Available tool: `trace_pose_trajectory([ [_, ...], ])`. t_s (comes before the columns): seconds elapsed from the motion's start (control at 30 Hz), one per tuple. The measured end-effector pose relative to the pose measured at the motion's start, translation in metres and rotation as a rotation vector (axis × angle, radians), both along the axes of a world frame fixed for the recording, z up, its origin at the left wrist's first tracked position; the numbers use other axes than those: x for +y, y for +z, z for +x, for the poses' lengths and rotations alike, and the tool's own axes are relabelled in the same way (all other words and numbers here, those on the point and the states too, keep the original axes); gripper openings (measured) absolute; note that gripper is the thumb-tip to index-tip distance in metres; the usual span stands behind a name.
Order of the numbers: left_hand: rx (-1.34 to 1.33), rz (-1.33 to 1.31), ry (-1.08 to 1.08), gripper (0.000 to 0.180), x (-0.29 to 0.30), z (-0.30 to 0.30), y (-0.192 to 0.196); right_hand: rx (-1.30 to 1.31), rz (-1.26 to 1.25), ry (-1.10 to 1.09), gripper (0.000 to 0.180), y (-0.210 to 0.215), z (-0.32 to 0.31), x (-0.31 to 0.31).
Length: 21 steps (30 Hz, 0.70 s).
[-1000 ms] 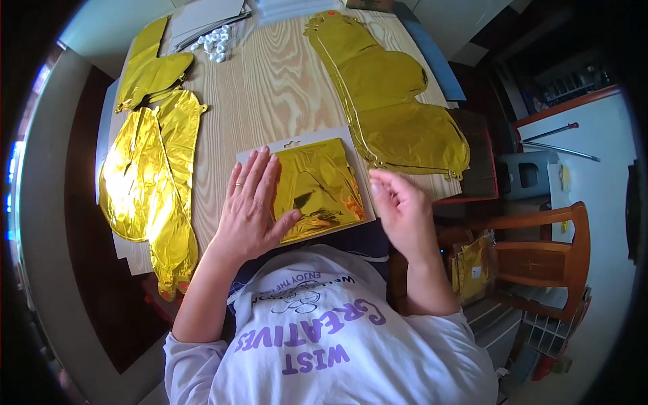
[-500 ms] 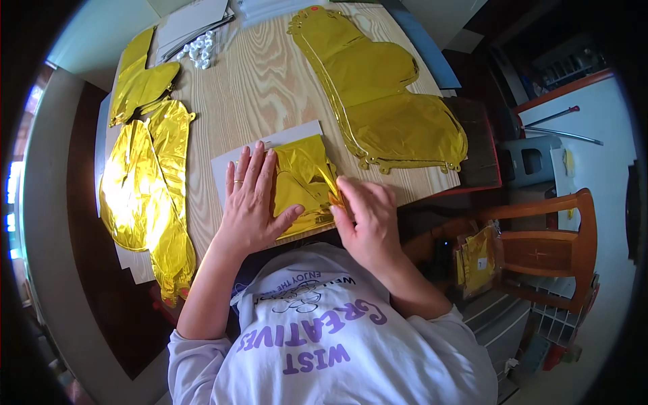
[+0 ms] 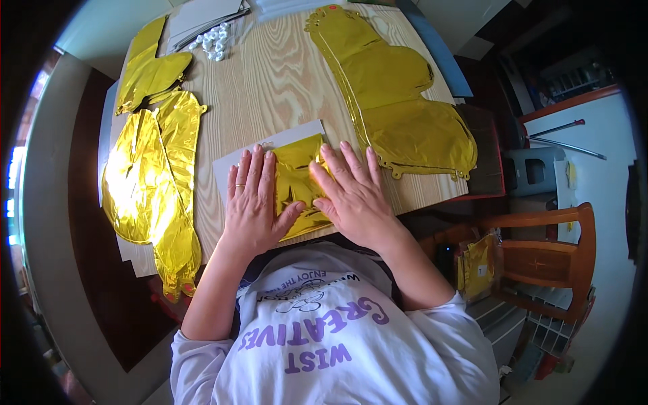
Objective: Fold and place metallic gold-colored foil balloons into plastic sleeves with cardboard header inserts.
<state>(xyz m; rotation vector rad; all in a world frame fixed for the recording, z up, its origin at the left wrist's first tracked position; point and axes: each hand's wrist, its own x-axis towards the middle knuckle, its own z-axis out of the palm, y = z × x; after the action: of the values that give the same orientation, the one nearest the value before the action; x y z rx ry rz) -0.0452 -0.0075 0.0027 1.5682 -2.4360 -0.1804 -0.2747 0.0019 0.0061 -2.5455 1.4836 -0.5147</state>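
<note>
A folded gold foil balloon (image 3: 295, 165) lies on a pale grey card (image 3: 221, 172) at the table's near edge. My left hand (image 3: 253, 202) rests flat over the card and the foil's left side, fingers stretched out and thumb spread on the foil. My right hand (image 3: 356, 199) is spread on the foil's right side, palm down, some fingertips reaching past its edge. Neither hand grips anything. To the right lies a large flat gold foil balloon (image 3: 398, 88) with small tabs along its rim.
More flat gold foil balloons (image 3: 131, 179) lie along the table's left side. At the back are a stack of grey cards (image 3: 202, 20) and several small white pieces (image 3: 214, 44). A wooden chair (image 3: 540, 256) holding a bag of gold foil (image 3: 478, 266) stands at the right.
My right hand has let go of the foil's right edge, which it was pinching, and now lies flat with fingers spread. The raised fold is down. My left hand has stayed on the foil.
</note>
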Motion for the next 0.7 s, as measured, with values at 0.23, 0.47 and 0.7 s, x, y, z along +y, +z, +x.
trace_pose_trajectory([
  [0.23, -0.007, -0.007, -0.004, 0.093, -0.001, 0.000, -0.001, 0.023, 0.067, -0.036, 0.073, -0.002, -0.018, 0.005],
  [0.47, 0.044, 0.021, 0.016, 0.093, 0.001, 0.005, 0.000, -0.156, 0.034, -0.048, 0.054, 0.032, -0.047, -0.014],
  [0.7, 0.178, 0.054, 0.032, 0.091, 0.006, 0.017, 0.016, -0.235, 0.030, 0.088, 0.046, 0.037, -0.023, -0.034],
])
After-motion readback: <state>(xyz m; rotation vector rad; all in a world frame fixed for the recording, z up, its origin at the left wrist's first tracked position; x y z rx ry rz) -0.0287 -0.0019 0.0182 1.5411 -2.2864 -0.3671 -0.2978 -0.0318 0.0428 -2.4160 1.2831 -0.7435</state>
